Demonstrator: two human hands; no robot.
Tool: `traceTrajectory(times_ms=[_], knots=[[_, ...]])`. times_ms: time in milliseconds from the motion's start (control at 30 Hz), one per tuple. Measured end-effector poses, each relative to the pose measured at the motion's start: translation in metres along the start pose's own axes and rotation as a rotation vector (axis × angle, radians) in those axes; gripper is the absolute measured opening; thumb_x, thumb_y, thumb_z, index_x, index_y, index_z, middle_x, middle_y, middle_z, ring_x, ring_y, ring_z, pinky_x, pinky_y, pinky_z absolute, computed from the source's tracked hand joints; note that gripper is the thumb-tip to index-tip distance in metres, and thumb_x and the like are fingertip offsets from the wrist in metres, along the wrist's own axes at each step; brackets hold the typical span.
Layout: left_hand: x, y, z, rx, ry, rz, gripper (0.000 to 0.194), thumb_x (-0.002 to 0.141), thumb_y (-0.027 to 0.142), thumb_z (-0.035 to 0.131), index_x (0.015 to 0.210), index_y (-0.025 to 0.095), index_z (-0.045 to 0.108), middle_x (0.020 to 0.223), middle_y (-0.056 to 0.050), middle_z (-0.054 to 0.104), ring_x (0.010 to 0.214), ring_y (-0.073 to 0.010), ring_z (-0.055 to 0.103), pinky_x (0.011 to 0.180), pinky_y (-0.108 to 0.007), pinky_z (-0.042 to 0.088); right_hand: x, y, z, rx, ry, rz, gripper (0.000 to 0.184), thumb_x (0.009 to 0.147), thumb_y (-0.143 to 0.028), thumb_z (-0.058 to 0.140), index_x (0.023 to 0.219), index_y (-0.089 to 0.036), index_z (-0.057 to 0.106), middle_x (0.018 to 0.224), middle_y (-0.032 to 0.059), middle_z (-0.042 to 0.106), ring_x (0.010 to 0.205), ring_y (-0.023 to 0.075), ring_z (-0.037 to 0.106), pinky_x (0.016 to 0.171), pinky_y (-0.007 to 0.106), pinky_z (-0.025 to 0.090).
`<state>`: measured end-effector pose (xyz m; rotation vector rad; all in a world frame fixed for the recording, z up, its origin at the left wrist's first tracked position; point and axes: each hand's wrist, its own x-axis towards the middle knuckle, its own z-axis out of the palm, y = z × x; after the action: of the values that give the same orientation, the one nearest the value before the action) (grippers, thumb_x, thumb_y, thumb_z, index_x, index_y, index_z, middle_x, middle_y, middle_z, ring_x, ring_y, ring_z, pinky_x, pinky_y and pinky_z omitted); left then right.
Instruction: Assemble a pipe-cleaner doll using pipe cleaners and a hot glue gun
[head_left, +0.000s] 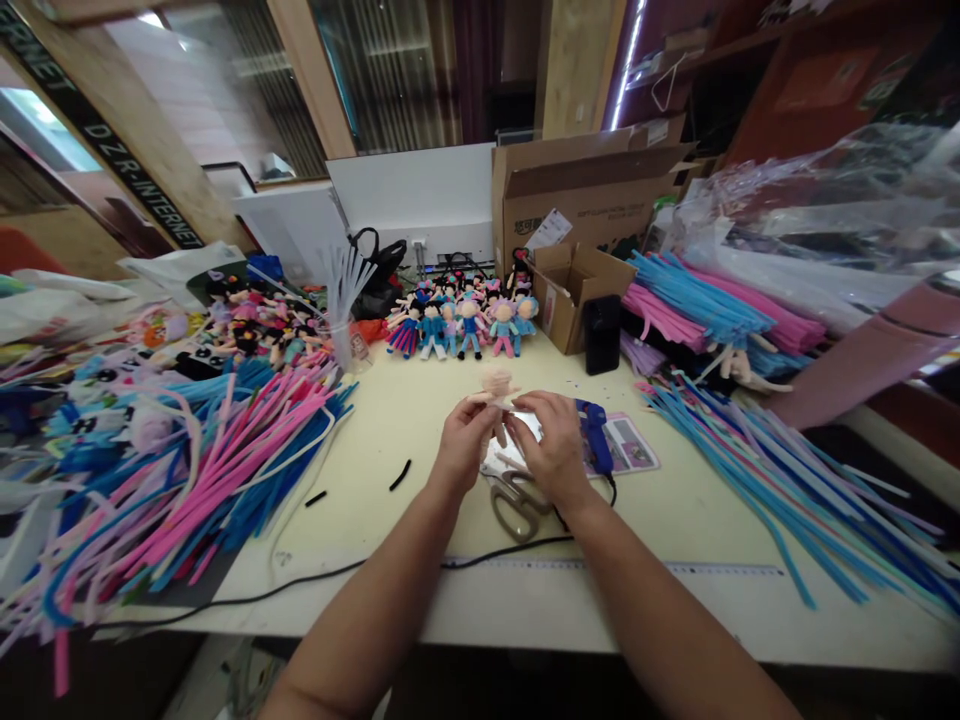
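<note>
A small beige doll figure (496, 383) made of pipe cleaner is held up over the table, its rounded head upward and its limbs partly hidden by my fingers. My left hand (465, 440) pinches it from the left side. From the right, my right hand (553, 445) has thumb and fingertips closed at the doll's body; the exact spot they grip is hard to make out. Under my hands lie scissors (516, 508) with grey-beige handles, their blades partly covered. A blue glue gun (595, 435) rests just beyond my right hand, on a printed card (631, 443).
Finished dolls (469, 325) stand at the back. Pipe cleaners are heaped left (225, 450) and right (780, 480). Two black pieces (400, 474) lie left of my hands. A black cord (322, 577) and a ruler (675, 568) run along the front. Cardboard boxes (585, 190) stand behind.
</note>
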<state>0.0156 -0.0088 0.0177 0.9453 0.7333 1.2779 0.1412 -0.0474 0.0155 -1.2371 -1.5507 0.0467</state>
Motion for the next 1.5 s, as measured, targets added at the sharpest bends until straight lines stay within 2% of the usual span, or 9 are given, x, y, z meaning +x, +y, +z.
traceTrajectory(times_ms=[200,433,767,933,1033,1133,1267,1367,1500], knots=[[-0.004,0.007,0.001,0.027,-0.070,-0.141,0.035,0.065,0.038,0.076,0.085,0.014,0.061,0.078,-0.003,0.067,0.067,-0.0128,0.063,0.068,-0.028,0.051,0.002,0.003,-0.008,0.086,-0.092,-0.036,0.011,0.091,-0.025,0.053,0.092,-0.021,0.063,0.087,0.0049,0.066,0.084,0.0197,0.057,0.077,0.034,0.042],[-0.005,0.008,-0.003,0.075,-0.164,-0.162,0.031,0.068,0.037,0.074,0.082,0.013,0.060,0.059,0.002,0.059,0.047,-0.0079,0.052,0.047,-0.020,0.041,0.003,-0.006,-0.015,0.181,-0.071,0.029,0.008,0.090,-0.025,0.055,0.087,-0.020,0.062,0.083,0.0035,0.062,0.078,0.0162,0.058,0.069,0.028,0.044],[-0.007,0.004,-0.013,0.051,-0.130,-0.214,0.032,0.064,0.035,0.076,0.084,0.014,0.062,0.065,0.000,0.061,0.056,-0.0102,0.058,0.054,-0.023,0.051,-0.001,-0.009,-0.011,0.142,-0.089,0.072,0.009,0.088,-0.023,0.056,0.083,-0.019,0.061,0.080,0.0028,0.060,0.073,0.0153,0.056,0.067,0.028,0.044],[0.001,0.007,-0.023,0.067,-0.053,-0.195,0.033,0.063,0.036,0.077,0.083,0.015,0.061,0.062,0.002,0.060,0.055,-0.0108,0.059,0.055,-0.024,0.052,0.009,-0.014,-0.051,0.086,0.044,0.007,0.014,0.088,-0.027,0.054,0.097,-0.020,0.063,0.095,0.0070,0.065,0.090,0.0195,0.060,0.081,0.035,0.047],[0.005,0.010,-0.029,0.027,-0.040,-0.158,0.031,0.065,0.036,0.076,0.082,0.015,0.061,0.067,0.001,0.062,0.056,-0.0103,0.060,0.056,-0.025,0.053,0.016,0.014,-0.087,0.085,0.223,0.188,0.022,0.087,-0.033,0.054,0.102,-0.020,0.063,0.100,0.0078,0.064,0.092,0.0203,0.060,0.080,0.036,0.048],[0.007,0.013,-0.032,-0.032,-0.031,-0.137,0.031,0.065,0.036,0.076,0.083,0.016,0.061,0.071,0.001,0.063,0.056,-0.0102,0.061,0.057,-0.026,0.054,0.017,0.057,-0.108,0.099,0.028,0.439,0.040,0.075,-0.040,0.066,0.109,-0.018,0.061,0.101,0.0090,0.066,0.092,0.0223,0.062,0.077,0.036,0.050],[0.007,0.013,-0.033,-0.095,-0.026,-0.130,0.033,0.064,0.036,0.078,0.083,0.017,0.059,0.072,0.002,0.064,0.055,-0.0103,0.061,0.056,-0.026,0.054,0.007,0.090,-0.098,-0.001,-0.354,0.685,0.054,0.063,-0.044,0.074,0.108,-0.016,0.063,0.103,0.0116,0.067,0.088,0.0242,0.064,0.069,0.033,0.052],[0.008,0.011,-0.034,-0.116,-0.052,-0.112,0.031,0.065,0.035,0.077,0.082,0.016,0.059,0.070,0.002,0.062,0.054,-0.0093,0.060,0.054,-0.023,0.052,0.000,0.092,-0.077,-0.225,-0.473,0.684,0.047,0.063,-0.047,0.072,0.098,-0.015,0.066,0.093,0.0105,0.069,0.081,0.0241,0.064,0.066,0.031,0.049],[0.008,0.010,-0.034,-0.129,-0.074,-0.105,0.029,0.068,0.035,0.075,0.081,0.016,0.058,0.068,0.002,0.060,0.051,-0.0080,0.057,0.051,-0.021,0.049,-0.003,0.090,-0.065,-0.447,-0.501,0.658,0.037,0.070,-0.047,0.063,0.090,-0.017,0.067,0.085,0.0102,0.069,0.081,0.0254,0.065,0.065,0.031,0.046]])
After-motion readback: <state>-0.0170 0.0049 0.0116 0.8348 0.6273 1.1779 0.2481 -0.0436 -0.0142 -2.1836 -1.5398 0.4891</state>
